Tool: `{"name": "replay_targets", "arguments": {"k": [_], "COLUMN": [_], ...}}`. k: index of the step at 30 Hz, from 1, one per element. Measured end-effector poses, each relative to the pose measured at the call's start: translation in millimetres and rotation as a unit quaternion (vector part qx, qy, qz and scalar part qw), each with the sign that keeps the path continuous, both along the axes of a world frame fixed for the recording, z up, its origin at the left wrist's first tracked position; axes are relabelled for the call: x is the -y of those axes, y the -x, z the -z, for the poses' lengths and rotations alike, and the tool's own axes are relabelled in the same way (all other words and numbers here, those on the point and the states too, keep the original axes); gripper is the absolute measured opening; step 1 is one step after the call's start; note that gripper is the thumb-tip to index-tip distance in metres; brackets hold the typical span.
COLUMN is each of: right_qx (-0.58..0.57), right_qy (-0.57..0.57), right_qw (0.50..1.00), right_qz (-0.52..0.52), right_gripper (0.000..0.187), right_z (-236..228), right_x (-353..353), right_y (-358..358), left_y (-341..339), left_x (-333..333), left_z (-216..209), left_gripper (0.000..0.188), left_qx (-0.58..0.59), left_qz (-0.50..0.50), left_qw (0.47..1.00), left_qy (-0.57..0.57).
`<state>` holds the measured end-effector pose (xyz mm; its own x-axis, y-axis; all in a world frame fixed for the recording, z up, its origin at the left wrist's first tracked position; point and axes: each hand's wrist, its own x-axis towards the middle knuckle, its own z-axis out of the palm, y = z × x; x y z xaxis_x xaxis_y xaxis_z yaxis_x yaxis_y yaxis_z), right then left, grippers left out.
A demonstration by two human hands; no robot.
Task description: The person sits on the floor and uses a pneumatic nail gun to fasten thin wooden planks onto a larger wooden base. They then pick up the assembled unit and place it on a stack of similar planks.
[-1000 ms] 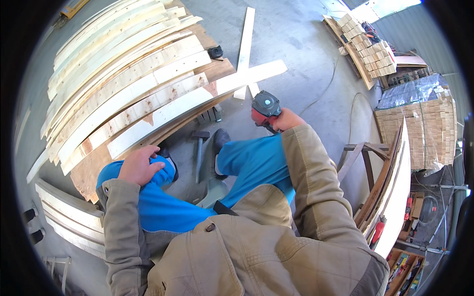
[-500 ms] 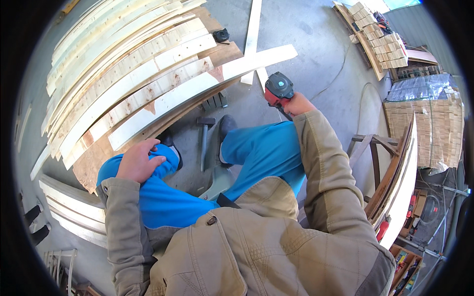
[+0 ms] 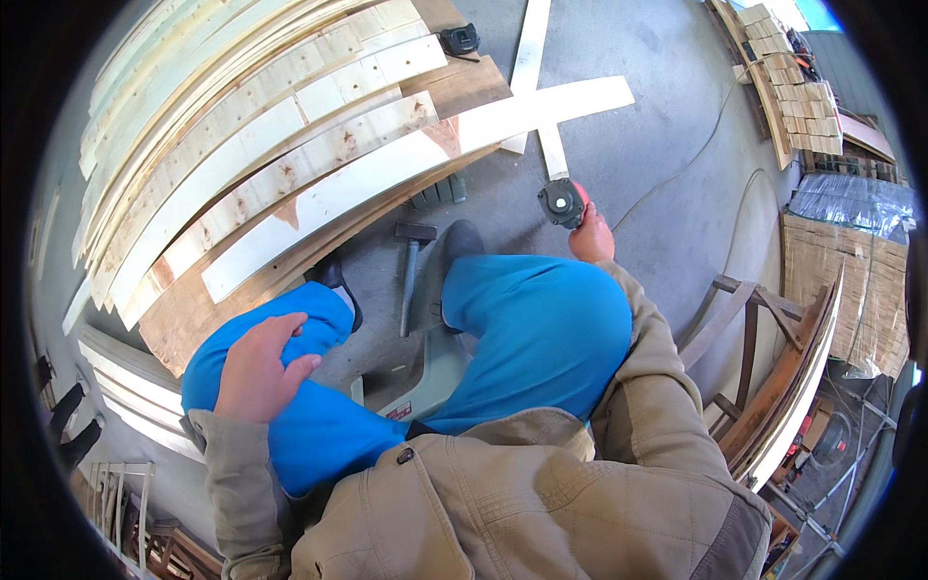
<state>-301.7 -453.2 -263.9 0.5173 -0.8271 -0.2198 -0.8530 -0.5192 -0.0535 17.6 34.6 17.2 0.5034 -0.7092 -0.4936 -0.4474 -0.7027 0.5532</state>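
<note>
Right hand (image 3: 591, 238) closed around red-and-black power tool (image 3: 561, 201), right of hammer (image 3: 410, 274). Left hand (image 3: 259, 370), fingers loosely spread, on blue trousers (image 3: 541, 329). Near: reddish label (image 3: 397, 411), print illegible.

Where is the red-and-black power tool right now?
In the head view, the power tool is right of centre, in the right hand, by a pale board's near end.

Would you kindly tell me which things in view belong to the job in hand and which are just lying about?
Likely in the job:
red-and-black power tool, held in the right hand
pale boards laid out ahead

Apparently lying about:
hammer on the floor
small black object by the boards
wrapped stack of wooden pieces at right
</note>
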Motion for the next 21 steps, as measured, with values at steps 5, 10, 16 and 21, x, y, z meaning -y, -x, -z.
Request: {"name": "replay_targets", "arguments": {"k": [5,10,16,21], "right_qx": [-0.042,-0.044,0.048,0.084], "right_qy": [-0.018,-0.043,-0.097,-0.136], "right_qw": [0.999,0.995,0.987,0.978], "right_qz": [0.02,0.079,0.12,0.137], "right_gripper": [0.071,0.071,0.085,0.095], "right_z": [19,39,70,93], "right_x": [-35,-59,-86,-100], "right_y": [6,3,-2,-3], "left_y": [-6,-6,-5,-5], "left_x": [7,16,29,36], "left_z": [3,4,6,11], "left_gripper": [0.054,0.054,0.053,0.053], "left_qx": [-0.003,-0.008,0.003,0.0], "left_qz": [0.012,0.01,0.024,0.031], "left_qw": [1.0,0.999,0.998,0.997], "left_qy": [-0.024,-0.033,-0.052,-0.075]}}
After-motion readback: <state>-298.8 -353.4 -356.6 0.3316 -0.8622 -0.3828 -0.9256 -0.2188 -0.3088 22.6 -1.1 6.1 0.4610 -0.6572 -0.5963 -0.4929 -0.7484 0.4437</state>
